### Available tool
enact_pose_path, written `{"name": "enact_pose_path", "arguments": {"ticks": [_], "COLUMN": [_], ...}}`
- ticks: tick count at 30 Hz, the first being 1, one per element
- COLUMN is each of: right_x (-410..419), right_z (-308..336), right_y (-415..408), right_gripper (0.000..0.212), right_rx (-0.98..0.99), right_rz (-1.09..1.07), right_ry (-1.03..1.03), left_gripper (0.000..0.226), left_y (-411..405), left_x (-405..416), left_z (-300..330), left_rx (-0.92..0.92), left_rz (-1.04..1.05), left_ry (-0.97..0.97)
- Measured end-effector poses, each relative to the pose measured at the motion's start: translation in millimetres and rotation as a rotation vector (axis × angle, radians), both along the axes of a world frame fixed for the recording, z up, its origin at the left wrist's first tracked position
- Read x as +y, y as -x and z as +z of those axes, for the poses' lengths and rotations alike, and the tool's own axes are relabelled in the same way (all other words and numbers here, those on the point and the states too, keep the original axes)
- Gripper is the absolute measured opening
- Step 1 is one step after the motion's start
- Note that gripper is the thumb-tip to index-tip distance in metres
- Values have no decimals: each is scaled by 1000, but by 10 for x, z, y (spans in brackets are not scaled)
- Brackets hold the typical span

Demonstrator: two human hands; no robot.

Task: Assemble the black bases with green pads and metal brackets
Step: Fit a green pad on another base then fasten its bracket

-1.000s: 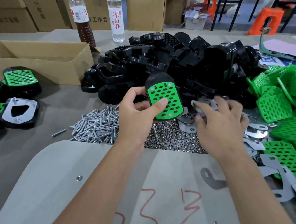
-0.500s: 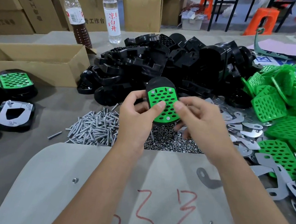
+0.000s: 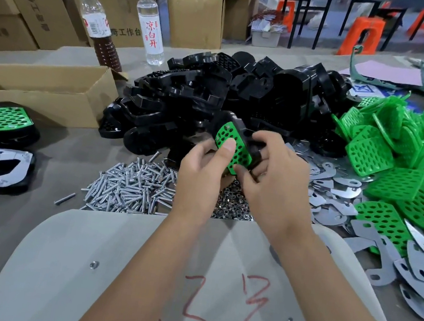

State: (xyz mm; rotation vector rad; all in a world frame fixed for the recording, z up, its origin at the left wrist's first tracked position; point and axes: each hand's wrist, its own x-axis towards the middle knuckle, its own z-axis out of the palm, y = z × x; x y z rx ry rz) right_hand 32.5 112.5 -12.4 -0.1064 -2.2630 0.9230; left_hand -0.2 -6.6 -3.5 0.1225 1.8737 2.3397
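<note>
Both hands hold one black base fitted with a perforated green pad [image 3: 231, 142], tilted on edge above the fasteners. My left hand [image 3: 205, 171] grips it from the left, thumb pressed on the green face. My right hand [image 3: 272, 175] grips its right side, fingers curled round the black rim. Behind lies a heap of black bases [image 3: 215, 97]. Loose green pads [image 3: 411, 175] are piled at the right, with flat metal brackets [image 3: 338, 197] spread below them. Any bracket in my right hand is hidden.
Bolts [image 3: 128, 188] and nuts [image 3: 230, 210] are heaped under my hands. Finished assemblies [image 3: 3, 119] lie at the left by an open cardboard box [image 3: 35, 93]. Two bottles [image 3: 151, 26] stand behind. A grey board [image 3: 132, 272] with red marks lies nearest me.
My right hand left the bracket pile, moved left to the base and gripped its right side. The base has tipped from facing me to standing on edge.
</note>
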Motion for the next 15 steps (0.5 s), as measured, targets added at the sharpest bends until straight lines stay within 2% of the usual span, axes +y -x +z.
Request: {"name": "enact_pose_path", "arguments": {"ticks": [4,8,11,13,15], "right_x": [-60,-34,136,300,481], "right_z": [70,124,200,240,272], "right_y": [-58,-108,-161,-257,-416], "right_gripper": [40,30,26,19,10], "right_rx": [127,88,-41,-116,-90], "right_rz": [43,100,191,239,228], "right_ry": [-168,-295,-242,-103,62], "left_gripper": [33,21,27,19,27], "left_y": [-3,15,41,56,16], "left_x": [2,48,125,218,368], "left_z": [94,130,172,211,260], "left_rx": [-115,-191,-268,-346,-392], "left_rz": [-125,-137,-210,-233,-269], "left_ry": [-166,-205,-204,-198,-202]}}
